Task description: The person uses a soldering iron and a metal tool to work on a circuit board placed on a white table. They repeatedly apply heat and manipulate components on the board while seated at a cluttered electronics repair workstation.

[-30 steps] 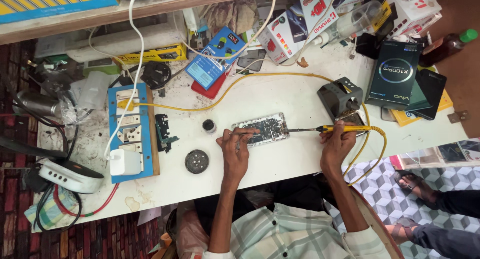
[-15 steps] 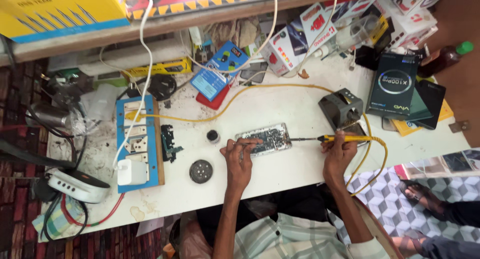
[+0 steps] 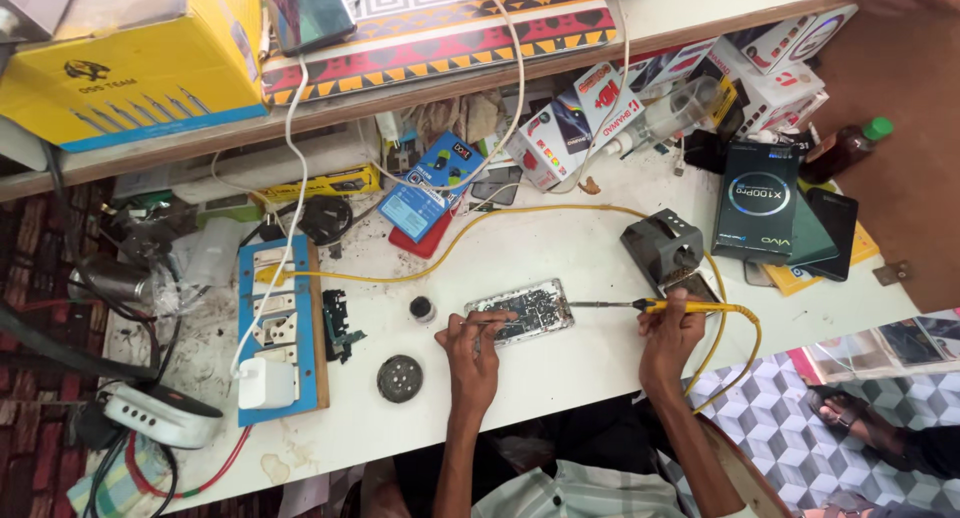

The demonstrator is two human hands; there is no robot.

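Two hands, left hand (image 3: 472, 348) hiding tweezers, phone board (image 3: 520, 312)

White bench (image 3: 600, 363), surface stained near left edge. Opened phone (image 3: 520, 312) at centre, near front edge. Round dark disc (image 3: 400, 378) and small black pot (image 3: 422, 307) to its left. Blue socket board (image 3: 282, 330) toward left edge, white plug adapter (image 3: 266, 383) on it. Grey soldering stand (image 3: 662, 246) right of centre. Dark phone box (image 3: 755, 200) at right edge. Small cartons (image 3: 560, 128) along back edge.
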